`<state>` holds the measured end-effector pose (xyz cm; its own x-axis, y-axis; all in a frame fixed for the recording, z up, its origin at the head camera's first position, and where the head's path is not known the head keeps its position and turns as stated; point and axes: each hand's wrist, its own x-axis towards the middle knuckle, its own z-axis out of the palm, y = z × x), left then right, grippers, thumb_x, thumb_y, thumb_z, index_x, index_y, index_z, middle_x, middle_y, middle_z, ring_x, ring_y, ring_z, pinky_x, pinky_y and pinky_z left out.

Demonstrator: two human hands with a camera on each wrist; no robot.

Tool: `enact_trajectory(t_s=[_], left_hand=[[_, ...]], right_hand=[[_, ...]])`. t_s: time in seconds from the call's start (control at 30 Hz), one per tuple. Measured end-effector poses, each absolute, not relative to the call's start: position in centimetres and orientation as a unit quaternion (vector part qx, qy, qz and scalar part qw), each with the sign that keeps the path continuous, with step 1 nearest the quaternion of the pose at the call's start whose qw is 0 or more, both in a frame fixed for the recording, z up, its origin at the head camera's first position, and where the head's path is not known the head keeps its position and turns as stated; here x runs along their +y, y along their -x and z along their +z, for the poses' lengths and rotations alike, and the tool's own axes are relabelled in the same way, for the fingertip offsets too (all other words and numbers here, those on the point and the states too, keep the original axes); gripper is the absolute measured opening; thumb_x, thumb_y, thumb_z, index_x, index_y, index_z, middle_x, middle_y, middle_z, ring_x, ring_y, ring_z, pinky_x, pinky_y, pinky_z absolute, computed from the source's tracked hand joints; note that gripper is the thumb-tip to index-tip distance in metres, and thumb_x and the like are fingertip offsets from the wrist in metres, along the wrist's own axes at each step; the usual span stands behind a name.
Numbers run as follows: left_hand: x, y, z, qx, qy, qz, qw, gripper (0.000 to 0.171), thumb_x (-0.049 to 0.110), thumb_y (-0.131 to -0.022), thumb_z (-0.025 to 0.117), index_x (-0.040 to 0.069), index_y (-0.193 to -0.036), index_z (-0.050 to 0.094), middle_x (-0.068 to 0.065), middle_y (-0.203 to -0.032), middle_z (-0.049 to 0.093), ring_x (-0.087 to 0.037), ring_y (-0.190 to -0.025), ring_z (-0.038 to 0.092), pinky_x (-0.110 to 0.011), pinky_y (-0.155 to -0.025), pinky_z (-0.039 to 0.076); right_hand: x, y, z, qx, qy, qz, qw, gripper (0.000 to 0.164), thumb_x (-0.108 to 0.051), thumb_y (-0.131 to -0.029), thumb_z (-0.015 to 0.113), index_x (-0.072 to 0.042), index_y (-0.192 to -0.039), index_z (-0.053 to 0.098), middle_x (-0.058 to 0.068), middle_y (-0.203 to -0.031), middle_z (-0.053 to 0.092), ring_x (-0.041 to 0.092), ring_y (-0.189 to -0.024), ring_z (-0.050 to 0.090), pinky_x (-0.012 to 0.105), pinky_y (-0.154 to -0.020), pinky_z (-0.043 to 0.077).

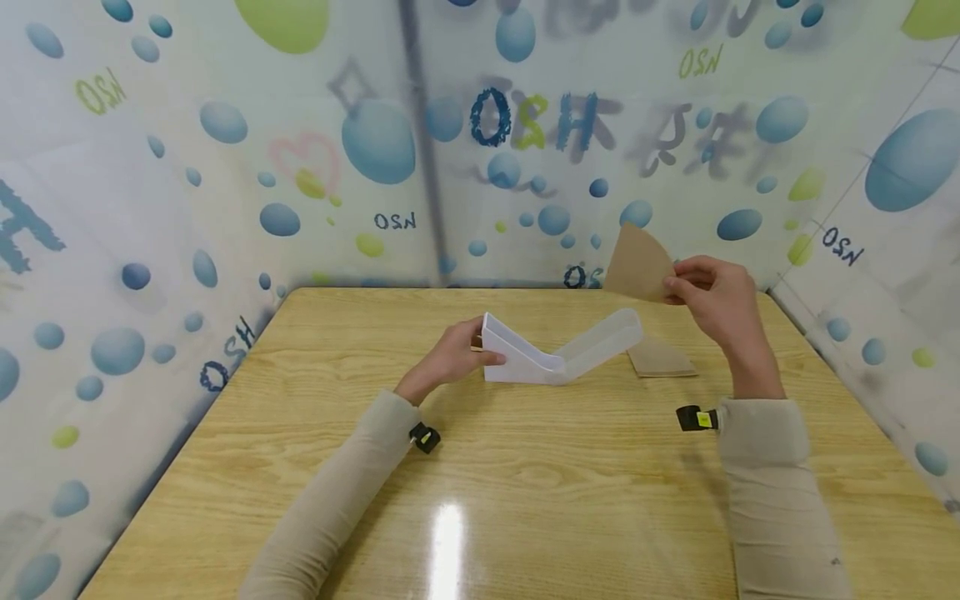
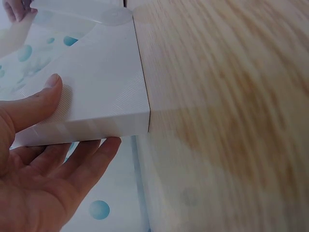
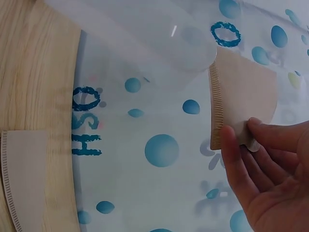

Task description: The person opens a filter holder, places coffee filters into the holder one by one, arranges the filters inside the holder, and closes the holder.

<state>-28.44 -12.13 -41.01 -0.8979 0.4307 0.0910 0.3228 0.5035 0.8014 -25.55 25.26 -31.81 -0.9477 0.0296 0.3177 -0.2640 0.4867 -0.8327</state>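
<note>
Two hands: left hand (image 1: 453,353) grips the white case (image 1: 519,365) at its end; right hand (image 1: 720,293) pinches a brown paper (image 1: 636,265) by one edge.
Clear lid (image 1: 602,342): tilted open, between the hands.
Second paper (image 1: 662,362): on the tabletop (image 1: 562,475), below the right hand.
Paper risk: may buckle or slip; only one edge is pinched.
Case risk: could slide if the left grip slackens.

In the head view, the white case (image 1: 517,368) is hiding some fingertips of the left hand (image 1: 453,352), and its lid (image 1: 603,342) is covering part of the brown paper stack (image 1: 663,360), whose sheets are showing too small to count. The bottom edge is cutting off both sleeves (image 1: 772,492). The right wrist view is cropping the right hand (image 1: 720,300), lid and stack, while in the left one that hand is appearing blurred.
</note>
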Motion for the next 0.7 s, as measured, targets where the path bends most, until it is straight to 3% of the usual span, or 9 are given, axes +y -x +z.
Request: enact_trajectory(t_s=[0.33, 0.53, 0.6, 0.7], left_hand=[[-12.0, 28.5, -40.9, 0.867, -0.212, 0.448, 0.06, 0.036, 0.009, -0.093, 0.077, 0.004, -0.125, 0.063, -0.015, -0.124, 0.071, -0.034, -0.112, 0.072, -0.043, -0.093, 0.06], [-12.0, 28.5, -41.0, 0.867, -0.212, 0.448, 0.059, 0.036, 0.01, -0.093, 0.077, 0.004, -0.125, 0.063, -0.015, -0.124, 0.072, -0.033, -0.111, 0.072, -0.043, -0.093, 0.06], [-12.0, 28.5, -41.0, 0.868, -0.211, 0.447, 0.057, 0.036, 0.009, -0.092, 0.078, 0.003, -0.125, 0.064, -0.015, -0.123, 0.072, -0.034, -0.111, 0.072, -0.043, -0.093, 0.06], [-12.0, 28.4, -40.9, 0.868, -0.208, 0.447, 0.056, 0.036, 0.008, -0.092, 0.078, 0.003, -0.125, 0.063, -0.016, -0.123, 0.072, -0.034, -0.111, 0.072, -0.044, -0.093, 0.059]], right_hand=[[24.3, 25.3, -31.5, -0.855, -0.072, 0.491, 0.151, 0.031, -0.019, -0.101, 0.069, 0.006, -0.119, 0.068, -0.028, -0.084, 0.067, -0.009, -0.072, 0.069, 0.015, -0.07, 0.058], [23.8, 25.2, -31.4, -0.859, -0.078, 0.481, 0.158, 0.027, -0.015, -0.101, 0.068, 0.006, -0.117, 0.069, -0.02, -0.087, 0.068, -0.008, -0.07, 0.069, 0.016, -0.069, 0.058], [23.6, 25.2, -31.4, -0.86, -0.08, 0.479, 0.16, 0.025, -0.015, -0.101, 0.068, 0.005, -0.115, 0.07, -0.016, -0.088, 0.07, -0.007, -0.07, 0.069, 0.016, -0.069, 0.058], [23.3, 25.2, -31.4, -0.864, -0.091, 0.468, 0.163, 0.024, -0.014, -0.101, 0.068, 0.004, -0.115, 0.071, 0.0, -0.095, 0.075, -0.006, -0.07, 0.068, 0.015, -0.068, 0.058]])
